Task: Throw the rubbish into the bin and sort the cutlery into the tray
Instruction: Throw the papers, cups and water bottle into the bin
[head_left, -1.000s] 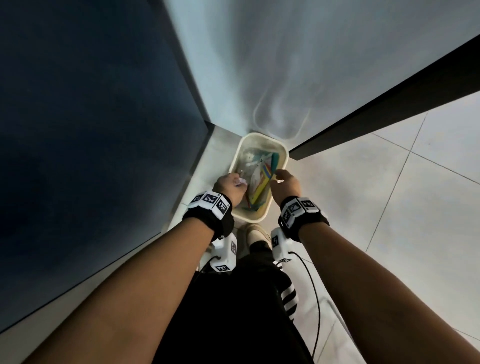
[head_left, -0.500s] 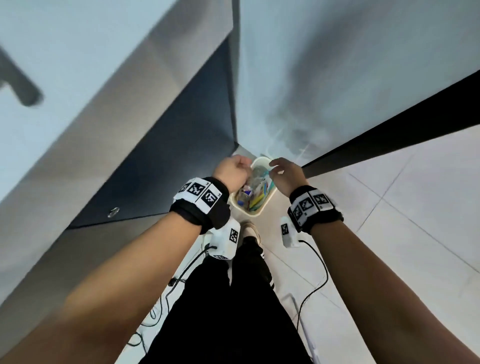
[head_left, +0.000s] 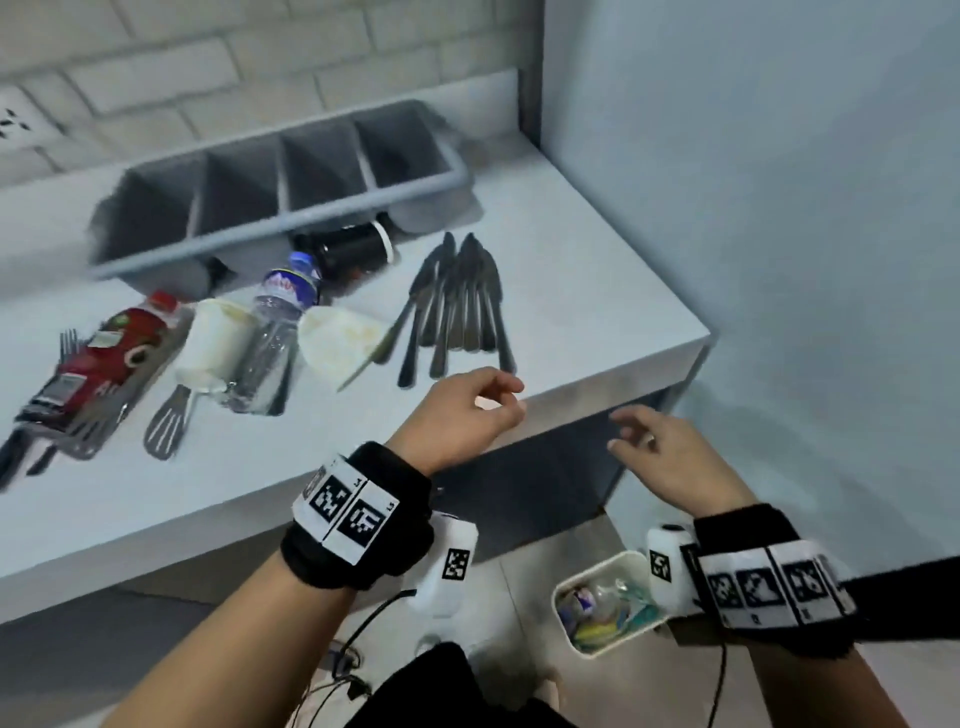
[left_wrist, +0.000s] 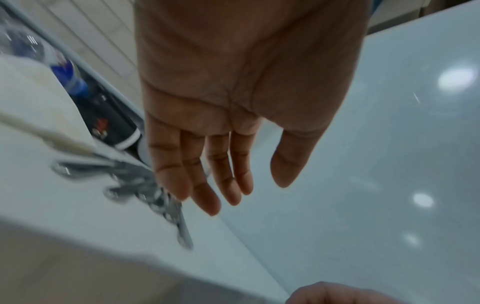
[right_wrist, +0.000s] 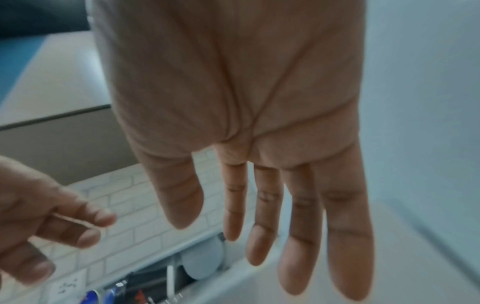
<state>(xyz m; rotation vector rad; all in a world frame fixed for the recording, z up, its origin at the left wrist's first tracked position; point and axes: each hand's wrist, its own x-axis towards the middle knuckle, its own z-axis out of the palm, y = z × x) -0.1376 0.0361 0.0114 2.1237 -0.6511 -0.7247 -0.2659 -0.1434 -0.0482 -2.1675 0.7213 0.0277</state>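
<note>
Left hand (head_left: 462, 410) over table (head_left: 597, 322) edge, fingers relaxed, empty | right hand (head_left: 670, 457) beside it, fingers spread

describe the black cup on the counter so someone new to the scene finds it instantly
Start at the grey four-slot tray against the brick wall on the white counter. The black cup lies on its side against the tray's front wall, just right of the water bottle's blue cap. It is the only dark cup: the two cups nearer the edge are white.
</note>
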